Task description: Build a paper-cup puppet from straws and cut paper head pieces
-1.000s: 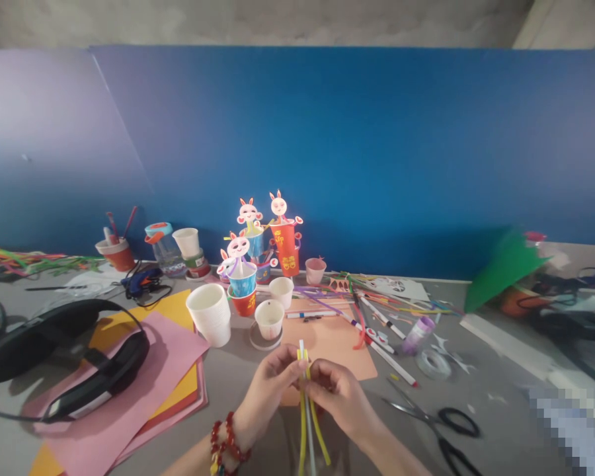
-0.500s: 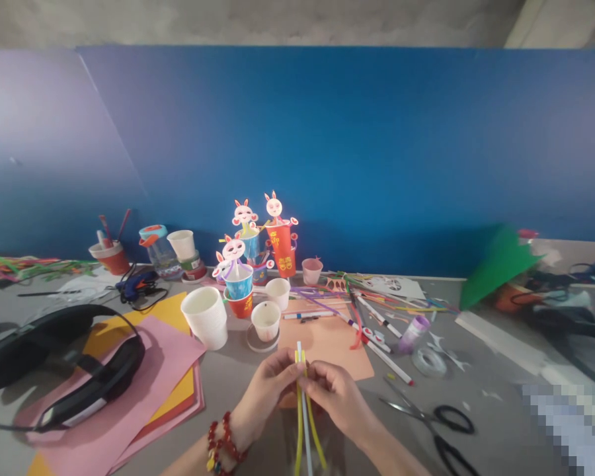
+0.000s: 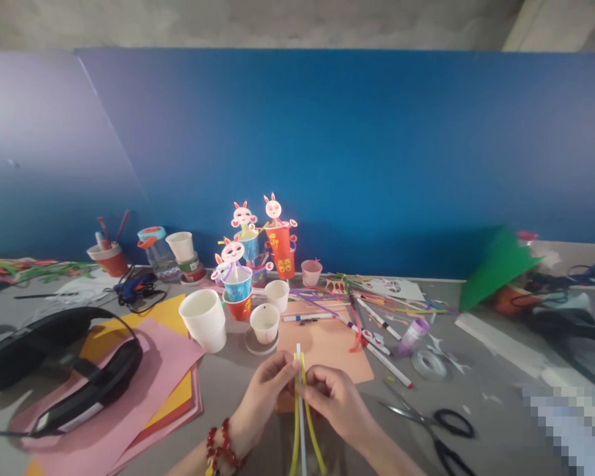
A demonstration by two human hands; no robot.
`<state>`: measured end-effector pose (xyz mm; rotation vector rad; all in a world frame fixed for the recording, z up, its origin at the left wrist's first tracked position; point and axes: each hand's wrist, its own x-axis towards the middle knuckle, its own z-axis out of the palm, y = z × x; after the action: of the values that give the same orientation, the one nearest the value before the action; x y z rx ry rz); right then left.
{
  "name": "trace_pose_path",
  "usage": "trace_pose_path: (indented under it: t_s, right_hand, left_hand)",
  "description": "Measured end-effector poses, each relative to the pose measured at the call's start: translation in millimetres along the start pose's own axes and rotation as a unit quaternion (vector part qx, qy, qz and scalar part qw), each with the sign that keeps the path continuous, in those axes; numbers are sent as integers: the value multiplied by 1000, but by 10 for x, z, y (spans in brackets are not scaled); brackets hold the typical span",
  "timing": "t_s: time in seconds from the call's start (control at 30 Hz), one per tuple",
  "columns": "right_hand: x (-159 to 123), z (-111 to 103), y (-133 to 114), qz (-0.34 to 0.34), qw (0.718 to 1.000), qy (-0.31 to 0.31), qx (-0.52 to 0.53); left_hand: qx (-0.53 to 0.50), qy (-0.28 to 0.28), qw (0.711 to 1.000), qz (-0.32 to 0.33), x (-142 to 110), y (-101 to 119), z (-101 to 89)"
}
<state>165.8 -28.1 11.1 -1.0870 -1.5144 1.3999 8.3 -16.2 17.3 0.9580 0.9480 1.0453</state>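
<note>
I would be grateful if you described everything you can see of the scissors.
The scissors lie open on the grey table, to the right of the right hand, which does not touch them. Their two slim blades are silvery, apparently metal, and spread apart, pointing left and away from the person. The two black handle loops look like plastic, the nearer one reaching toward the picture's bottom edge. A small yellow scrap lies close to the farther blade's tip.

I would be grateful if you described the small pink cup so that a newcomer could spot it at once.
Start at the big blue panel behind the table. Near its foot, just right of the tall red cups topped by a rabbit figure, is the small cup. Its pink colour distinguishes it from them and the white cup.
</note>
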Motion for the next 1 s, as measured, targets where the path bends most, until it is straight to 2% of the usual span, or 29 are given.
trace_pose_path:
  t_s: [0.1, 0.23, 0.37, 0.57, 0.7, 0.8, 0.9, 1.0]
  right_hand:
    - [3, -6, -4, -10, 1000, -4, 2]
    - [-1, -10, -13, -14, 1000, -2, 11]
    - [-7, -12, -20, -1, 1000, 16, 22]
    - [5, -65, -34, -22, 998, 36, 43]
    - [38, -102, -54, 8, 990, 56, 131]
    - [45, -103, -77, 26, 982, 60, 178]
    - [40, -108, -99, 30, 975, 79, 207]
    - [42, -141, -117, 23, 968, 102, 228]
  left_hand:
    - [29, 18, 999, 31, 12, -2, -19]
    - [49, -1, 998, 29, -1, 19, -7]
    - [27, -13, 999, 17, -25, 41, 14]
    - [8, -32, 999, 28, -43, 51, 33]
    - [0, -114, 993, -8, -84, 51, 87]
    - [8, -162, 987, -10, -113, 43, 121]
    - [7, -189, 982, -3, -127, 34, 127]
    - [39, -187, 981, -15, -124, 20, 105]
